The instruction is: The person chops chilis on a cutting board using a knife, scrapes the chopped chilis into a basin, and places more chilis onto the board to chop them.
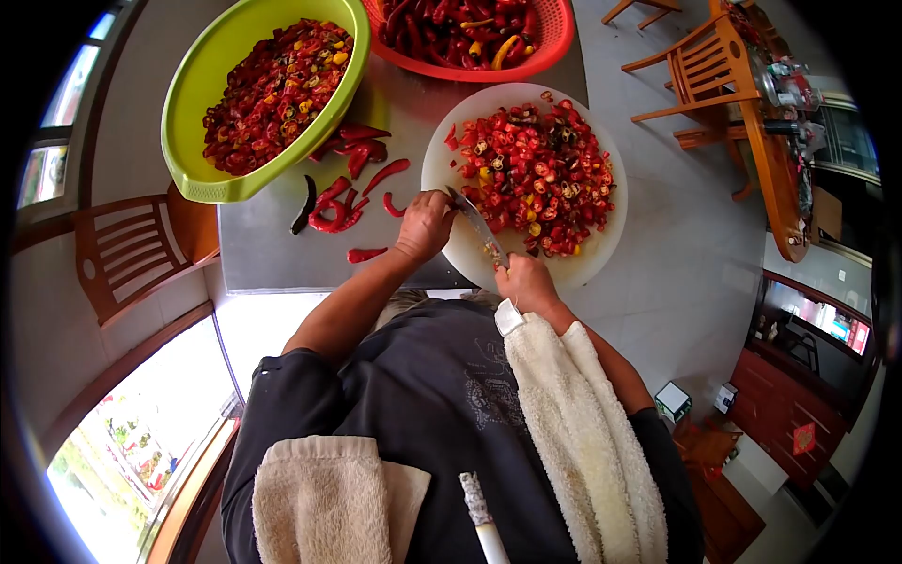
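My right hand (528,284) is closed round the handle of a kitchen knife (481,226), its blade slanting up and left over the round white cutting board (460,256). At the board's left edge, my left hand (427,224) has its fingers curled together by the blade's tip; what they hold is hidden. Chopped red chilies (540,179), with a few yellow and dark pieces, cover much of the board. To the left, whole red chilies (329,211) lie loose on the metal table (258,254), along with a dark chili (303,205).
A green basin (230,191) of chopped chilies stands at the table's back left. Behind the board is a red colander (554,61) of whole chilies. Wooden chairs (122,249) stand around. Towels (324,498) hang over my shoulders, and a lit cigarette (484,526) juts up close below the camera.
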A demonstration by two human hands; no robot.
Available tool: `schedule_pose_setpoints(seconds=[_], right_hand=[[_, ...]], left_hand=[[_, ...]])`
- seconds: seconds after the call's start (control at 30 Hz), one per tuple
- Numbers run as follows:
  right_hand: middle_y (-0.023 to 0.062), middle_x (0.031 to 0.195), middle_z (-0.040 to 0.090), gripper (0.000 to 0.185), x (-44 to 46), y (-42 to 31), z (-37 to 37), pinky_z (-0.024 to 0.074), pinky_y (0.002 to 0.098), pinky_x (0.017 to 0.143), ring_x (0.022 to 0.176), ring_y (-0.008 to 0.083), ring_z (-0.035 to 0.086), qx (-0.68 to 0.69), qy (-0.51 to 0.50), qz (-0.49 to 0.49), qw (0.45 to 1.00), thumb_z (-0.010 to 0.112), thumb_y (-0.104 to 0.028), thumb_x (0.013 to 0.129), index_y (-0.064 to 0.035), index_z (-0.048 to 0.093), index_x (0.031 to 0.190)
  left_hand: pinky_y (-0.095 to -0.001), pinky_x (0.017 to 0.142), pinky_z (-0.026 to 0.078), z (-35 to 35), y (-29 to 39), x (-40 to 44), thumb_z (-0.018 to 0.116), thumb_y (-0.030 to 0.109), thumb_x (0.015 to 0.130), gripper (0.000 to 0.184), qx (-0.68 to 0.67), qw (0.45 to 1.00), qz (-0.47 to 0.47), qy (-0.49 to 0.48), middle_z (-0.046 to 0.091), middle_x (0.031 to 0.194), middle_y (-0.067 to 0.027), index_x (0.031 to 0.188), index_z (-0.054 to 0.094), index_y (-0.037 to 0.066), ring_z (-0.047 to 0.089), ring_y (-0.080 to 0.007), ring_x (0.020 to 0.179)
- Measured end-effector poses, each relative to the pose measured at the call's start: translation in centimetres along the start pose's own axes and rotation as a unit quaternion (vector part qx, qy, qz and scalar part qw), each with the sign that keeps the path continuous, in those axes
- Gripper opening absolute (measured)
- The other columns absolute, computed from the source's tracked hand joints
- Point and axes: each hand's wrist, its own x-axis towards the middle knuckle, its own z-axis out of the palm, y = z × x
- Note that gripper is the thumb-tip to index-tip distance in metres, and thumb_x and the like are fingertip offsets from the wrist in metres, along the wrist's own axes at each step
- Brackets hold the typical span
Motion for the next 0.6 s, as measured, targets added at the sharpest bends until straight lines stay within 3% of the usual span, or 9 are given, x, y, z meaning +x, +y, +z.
schedule_pose_setpoints(seconds=[0.3, 0.6], right_hand=[[0.0295, 0.083, 0.063, 0.026, 2.0, -1.5, -0.2, 0.0494, 0.0490, 0.076, 0.082, 0.0440, 0.062, 0.014, -0.073, 0.058, 0.996, 0.054, -0.019, 0.079, 0.0047, 0.063, 0.082], [0.0286, 0.081, 0.063, 0.028, 3.6, 0.3, 1.1, 0.0496, 0.0494, 0.078, 0.082, 0.0441, 0.063, 0.040, 0.014, 0.065, 0.997, 0.055, -0.022, 0.077, 0.0036, 0.064, 0.082]], left_hand=[[-0.0432, 0.071, 0.048, 0.3, -0.5, -0.1, 0.069, 0.004, 0.072, 0.020, 0.007, 0.999, 0.036, 0.010, 0.061, 0.084, -0.0142, 0.088, 0.057, 0.002, 0.059, -0.0356, 0.081], [-0.0421, 0.074, 0.050, 0.8, 0.3, 0.1, 0.063, 0.006, 0.077, 0.014, 0.031, 0.998, 0.043, 0.016, 0.062, 0.090, -0.0135, 0.090, 0.059, 0.004, 0.060, -0.0339, 0.085]])
